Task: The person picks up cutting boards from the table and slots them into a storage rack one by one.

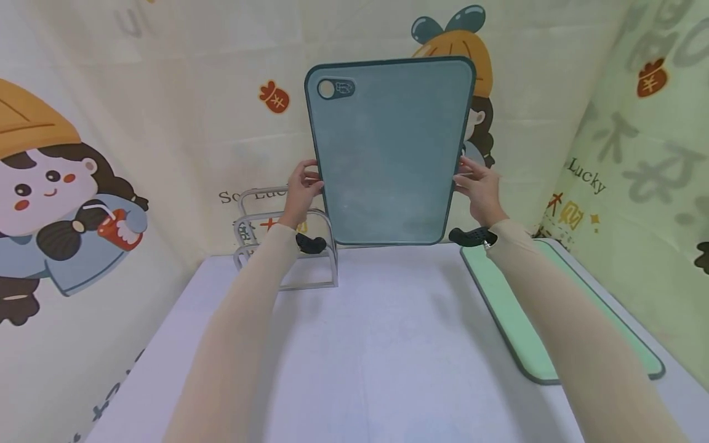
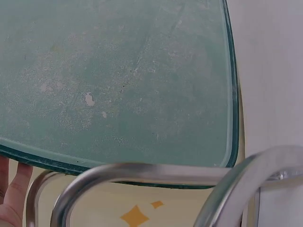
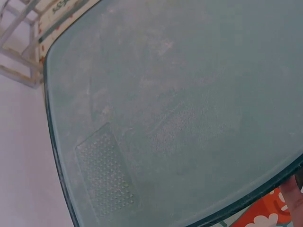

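A blue-green cutting board with a dark rim stands upright in the air over the back of the table, its handle hole at the top left. My left hand pinches its left edge, and my right hand grips the right edge. Below the left hand is a silver metal rack, whose tubes cross in front of the board's lower edge in the left wrist view. A rough, bumpy patch shows on the board's face in the right wrist view.
On the right side of the table lies a light green board with a grey rim, partly under my right forearm. Printed cloth walls enclose the back and sides.
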`<control>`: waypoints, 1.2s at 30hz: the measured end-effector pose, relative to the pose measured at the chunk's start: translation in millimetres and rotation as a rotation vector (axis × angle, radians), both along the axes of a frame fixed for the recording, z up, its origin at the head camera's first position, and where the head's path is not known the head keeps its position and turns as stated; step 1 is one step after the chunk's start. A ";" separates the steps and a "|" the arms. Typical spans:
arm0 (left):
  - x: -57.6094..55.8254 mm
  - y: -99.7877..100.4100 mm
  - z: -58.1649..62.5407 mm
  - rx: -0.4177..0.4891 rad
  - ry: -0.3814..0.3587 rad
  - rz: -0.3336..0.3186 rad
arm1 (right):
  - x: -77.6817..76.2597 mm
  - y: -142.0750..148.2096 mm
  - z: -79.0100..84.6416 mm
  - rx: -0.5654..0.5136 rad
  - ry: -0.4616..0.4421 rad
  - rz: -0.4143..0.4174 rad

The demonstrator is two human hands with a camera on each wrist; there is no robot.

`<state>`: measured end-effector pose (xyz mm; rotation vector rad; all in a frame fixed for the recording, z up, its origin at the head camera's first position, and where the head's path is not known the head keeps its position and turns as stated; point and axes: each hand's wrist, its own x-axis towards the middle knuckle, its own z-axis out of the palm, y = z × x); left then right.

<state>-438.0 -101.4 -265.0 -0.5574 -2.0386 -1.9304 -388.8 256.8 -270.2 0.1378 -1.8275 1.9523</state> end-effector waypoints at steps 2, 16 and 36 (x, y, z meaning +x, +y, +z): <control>-5.9 -3.3 -3.0 -0.005 0.014 0.009 | -2.1 -2.4 0.9 -0.003 0.002 0.001; -12.9 -34.4 -2.9 0.029 -0.003 0.079 | -18.9 -24.1 8.0 0.049 -0.042 0.066; 6.2 -73.3 15.3 0.015 -0.011 0.076 | -28.0 -63.7 19.2 0.061 -0.012 0.093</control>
